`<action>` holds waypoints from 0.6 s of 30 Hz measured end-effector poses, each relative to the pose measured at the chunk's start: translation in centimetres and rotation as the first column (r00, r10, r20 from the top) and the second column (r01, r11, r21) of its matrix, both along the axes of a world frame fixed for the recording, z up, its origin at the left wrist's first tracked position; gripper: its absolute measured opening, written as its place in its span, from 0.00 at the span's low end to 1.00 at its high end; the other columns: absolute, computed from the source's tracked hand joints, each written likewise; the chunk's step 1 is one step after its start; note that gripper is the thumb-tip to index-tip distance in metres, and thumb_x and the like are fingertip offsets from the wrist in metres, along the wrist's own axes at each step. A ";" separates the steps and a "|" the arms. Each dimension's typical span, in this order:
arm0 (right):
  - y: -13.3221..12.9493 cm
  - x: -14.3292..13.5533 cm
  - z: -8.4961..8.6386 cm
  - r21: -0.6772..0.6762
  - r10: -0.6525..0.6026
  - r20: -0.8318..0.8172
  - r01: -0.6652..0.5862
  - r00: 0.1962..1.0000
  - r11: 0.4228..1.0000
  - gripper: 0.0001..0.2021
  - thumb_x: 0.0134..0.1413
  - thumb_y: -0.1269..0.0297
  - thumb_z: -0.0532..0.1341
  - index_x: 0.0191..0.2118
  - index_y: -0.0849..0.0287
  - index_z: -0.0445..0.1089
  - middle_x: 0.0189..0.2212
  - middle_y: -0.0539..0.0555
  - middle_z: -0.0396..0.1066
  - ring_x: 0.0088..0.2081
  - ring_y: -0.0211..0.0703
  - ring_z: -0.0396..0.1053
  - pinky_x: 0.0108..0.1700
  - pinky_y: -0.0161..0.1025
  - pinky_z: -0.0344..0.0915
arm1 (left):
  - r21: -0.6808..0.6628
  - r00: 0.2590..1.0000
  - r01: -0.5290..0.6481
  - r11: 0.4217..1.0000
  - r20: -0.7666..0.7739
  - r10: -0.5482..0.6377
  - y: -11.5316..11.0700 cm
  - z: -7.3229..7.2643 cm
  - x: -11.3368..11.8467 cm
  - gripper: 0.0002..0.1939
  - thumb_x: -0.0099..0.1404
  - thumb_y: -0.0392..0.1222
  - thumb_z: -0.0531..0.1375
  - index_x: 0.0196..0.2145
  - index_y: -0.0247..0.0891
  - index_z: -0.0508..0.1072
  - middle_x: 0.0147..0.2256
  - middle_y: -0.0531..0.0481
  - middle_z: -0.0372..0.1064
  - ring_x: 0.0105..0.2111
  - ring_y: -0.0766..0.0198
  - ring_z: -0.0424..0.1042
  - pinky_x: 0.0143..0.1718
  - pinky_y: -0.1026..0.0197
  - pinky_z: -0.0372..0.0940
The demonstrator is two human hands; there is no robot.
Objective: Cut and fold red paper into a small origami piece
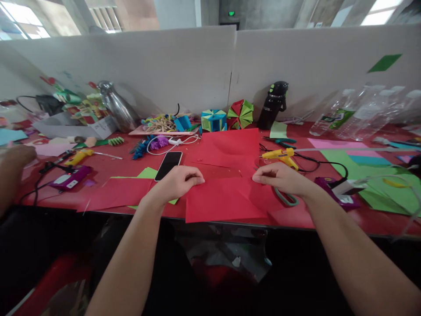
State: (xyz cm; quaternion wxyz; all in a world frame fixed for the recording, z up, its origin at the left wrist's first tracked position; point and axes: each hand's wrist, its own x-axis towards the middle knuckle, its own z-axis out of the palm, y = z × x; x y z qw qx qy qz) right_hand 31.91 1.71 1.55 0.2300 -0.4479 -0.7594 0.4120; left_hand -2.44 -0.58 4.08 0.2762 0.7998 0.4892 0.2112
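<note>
A red paper sheet [223, 201] lies at the table's front edge, between my hands. My left hand [180, 181] pinches its upper left corner between thumb and fingers. At the upper right corner, my right hand [279, 176] has thumb and fingertips pressed together on the paper. Another red sheet [230, 145] lies just behind. Green-handled scissors [286, 197] rest partly under my right hand, and a phone [169, 166] lies beyond my left wrist.
A yellow glue gun [279, 156] with its cable lies behind my right hand. Folded paper shapes [213, 120], a black bottle [273, 105] and a steel jug [118, 107] stand along the partition [148, 70]. Another person's hand [16, 160] is at the far left.
</note>
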 end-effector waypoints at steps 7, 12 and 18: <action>0.0 -0.3 0.1 0.004 -0.134 -0.051 0.135 0.990 0.991 0.16 0.49 0.48 0.68 0.33 0.57 0.81 0.26 0.53 0.76 0.28 0.41 0.69 0.31 0.38 0.65 | 0.044 0.999 -0.046 0.998 0.012 0.046 0.6 -0.4 0.0 0.10 0.66 0.43 0.57 0.34 0.38 0.77 0.34 0.49 0.78 0.34 0.62 0.74 0.37 0.63 0.64; -0.1 1.0 0.4 0.018 -0.200 -0.071 0.202 0.977 0.979 0.18 0.48 0.46 0.68 0.33 0.57 0.80 0.29 0.53 0.76 0.29 0.41 0.69 0.30 0.38 0.64 | -0.126 0.999 -0.022 0.992 0.044 0.028 0.1 0.3 -1.5 0.10 0.65 0.45 0.59 0.32 0.37 0.76 0.30 0.49 0.75 0.30 0.64 0.74 0.33 0.64 0.66; -0.5 2.5 0.7 0.087 -0.269 -0.121 0.281 0.955 0.956 0.17 0.50 0.46 0.68 0.34 0.56 0.79 0.33 0.53 0.76 0.31 0.43 0.70 0.32 0.40 0.64 | 0.047 0.977 -0.210 0.977 0.043 0.208 0.1 -0.1 -2.4 0.11 0.67 0.46 0.57 0.33 0.37 0.73 0.28 0.50 0.72 0.28 0.64 0.72 0.29 0.64 0.64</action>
